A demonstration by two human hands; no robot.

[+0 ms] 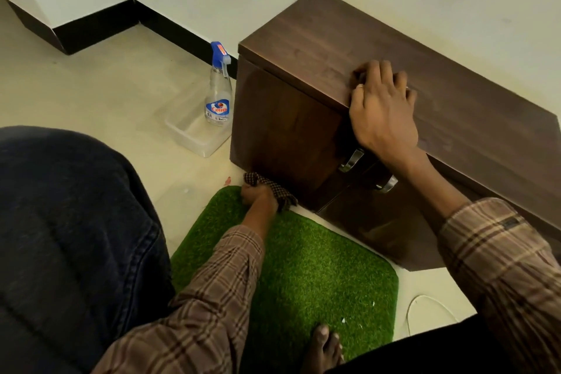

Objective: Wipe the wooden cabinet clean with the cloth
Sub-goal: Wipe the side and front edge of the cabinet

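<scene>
Head view: I see the dark wooden cabinet [303, 48] standing on the floor against the wall, and both hands are on it. My left hand [258, 195] is low down at the bottom left corner of the cabinet's front, its fingers curled round a bunched checked cloth [273, 186] that touches the door's lower edge — just above the green grass mat [318, 267]. My right hand [381, 106] rests on the front edge of the cabinet top, fingers spread and laid flat over the wood, holding nothing. Two metal handles [352, 159] show on the doors below that hand. A spray bottle [218, 85] stands in a clear tray [194, 136] on the floor — just left of the cabinet
</scene>
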